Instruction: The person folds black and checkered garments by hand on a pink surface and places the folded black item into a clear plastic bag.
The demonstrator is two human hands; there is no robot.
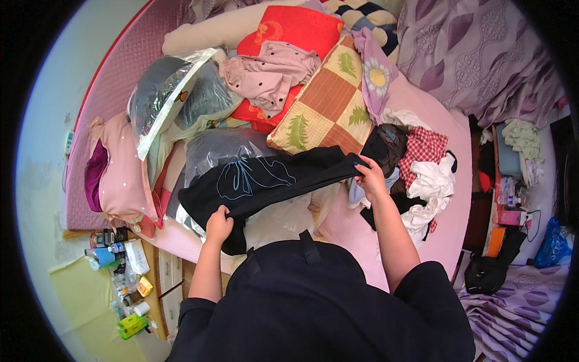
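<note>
A black top [271,181] with a pale blue bow outline is stretched lengthwise between my hands over the bed. My left hand [219,226] is closed on its near left edge, thumb on top. At the far right end, my right hand [370,176] pinches the cloth between thumb and fingers; dark polish shows on a nail. Part of the top hangs down beside my left hand. Beneath and behind it lie clear plastic bags [226,148] with dark contents. Just beyond my right hand is a checked brown and cream pillow [329,99] with green leaves.
Loose clothes pile at the right, including a white garment [431,181] and a red checked cloth [425,148]. Across the bed lie a pink dotted garment [271,75], a red cushion [295,33] and a pink pillow [123,169]. Small items crowd a bedside cabinet [170,271].
</note>
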